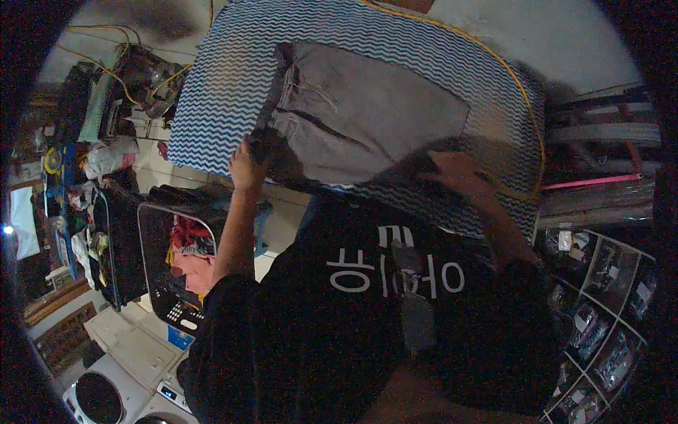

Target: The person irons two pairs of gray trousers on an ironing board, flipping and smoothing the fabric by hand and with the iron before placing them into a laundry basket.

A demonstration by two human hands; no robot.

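Observation:
A pair of grey shorts (365, 100), seemingly folded lengthwise, lies on a table or board under a blue-and-white zigzag cover (222, 106). Its gathered waistband (280, 85) is toward the left and its leg hem toward the right. A dark pocket slit (323, 127) runs across the upper part. My left hand (248, 167) grips the waistband's near corner, where shadow hides some fingertips. Over the near corner of the leg hem is my right hand (453, 165). Dim light and blur hide whether its fingers pinch the cloth.
A yellow cord (492, 47) follows the cover's far and right edges. Black baskets (143, 254) of clothes stand at lower left, near white machines with round openings (98, 397). At right are a pink bar (593, 182) and a compartmented rack (598, 238) of wrapped items.

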